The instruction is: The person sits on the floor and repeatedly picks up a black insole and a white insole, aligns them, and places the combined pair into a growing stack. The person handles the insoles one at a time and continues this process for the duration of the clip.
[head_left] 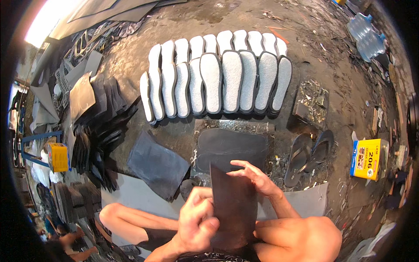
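A black rubber sheet (235,203) stands upright close in front of me, over my lap. My left hand (196,218) is closed at its left edge, with the thumb on the near face and the fingertips partly hidden. At the top right edge is my right hand (257,179), its fingers stretched out and apart; its thumb is hidden. Just beyond lies a flat dark sheet with sole outlines (233,146) on a worn work board (270,131). Left of it is another dark rubber sheet (157,163), beside a small dark round object (187,188).
White-topped insoles (231,81) with dark edges lie in two rows at the back. Stacked dark sheets (100,100) lie to the left. On the right are black flip-flops (301,157), a scrap-covered block (310,105), a yellow box (369,159) and clear plastic bottles (369,37).
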`<state>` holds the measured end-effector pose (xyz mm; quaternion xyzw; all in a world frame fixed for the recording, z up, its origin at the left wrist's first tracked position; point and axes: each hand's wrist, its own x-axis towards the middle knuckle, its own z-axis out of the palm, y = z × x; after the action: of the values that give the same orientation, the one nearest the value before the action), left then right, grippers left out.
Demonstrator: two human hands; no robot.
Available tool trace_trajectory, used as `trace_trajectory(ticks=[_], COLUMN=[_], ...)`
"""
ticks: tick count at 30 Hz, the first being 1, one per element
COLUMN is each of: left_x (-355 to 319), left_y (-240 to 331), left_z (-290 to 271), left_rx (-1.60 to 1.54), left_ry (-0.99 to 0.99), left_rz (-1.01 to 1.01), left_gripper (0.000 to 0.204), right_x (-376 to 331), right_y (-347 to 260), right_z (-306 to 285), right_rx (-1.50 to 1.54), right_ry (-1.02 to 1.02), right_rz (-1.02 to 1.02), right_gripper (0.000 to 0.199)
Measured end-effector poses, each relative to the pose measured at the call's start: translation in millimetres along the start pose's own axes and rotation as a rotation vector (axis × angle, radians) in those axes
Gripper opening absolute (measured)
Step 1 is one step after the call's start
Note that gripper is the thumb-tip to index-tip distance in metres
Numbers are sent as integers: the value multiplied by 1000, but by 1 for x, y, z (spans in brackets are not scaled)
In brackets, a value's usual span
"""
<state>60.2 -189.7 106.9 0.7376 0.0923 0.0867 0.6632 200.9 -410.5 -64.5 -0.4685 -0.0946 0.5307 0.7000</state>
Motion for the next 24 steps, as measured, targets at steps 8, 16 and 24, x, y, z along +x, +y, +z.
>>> trace_trajectory(ticks=[8, 16, 24], left_x=[40, 69, 58], left_y=[-150, -236, -228], left_z=[-21, -7, -18], left_rx=[-161, 449, 611], left_ry=[156, 138, 30], left_rz=[-187, -32, -57], left_gripper=[14, 24, 27], right_x=[-22, 34, 27], right_y=[-50, -1, 9], right_z=[-67, -100, -88], right_rx=[-165, -982, -943], right_ry=[416, 784, 844], right_rz=[-212, -402, -300], right_gripper=[62, 35, 29])
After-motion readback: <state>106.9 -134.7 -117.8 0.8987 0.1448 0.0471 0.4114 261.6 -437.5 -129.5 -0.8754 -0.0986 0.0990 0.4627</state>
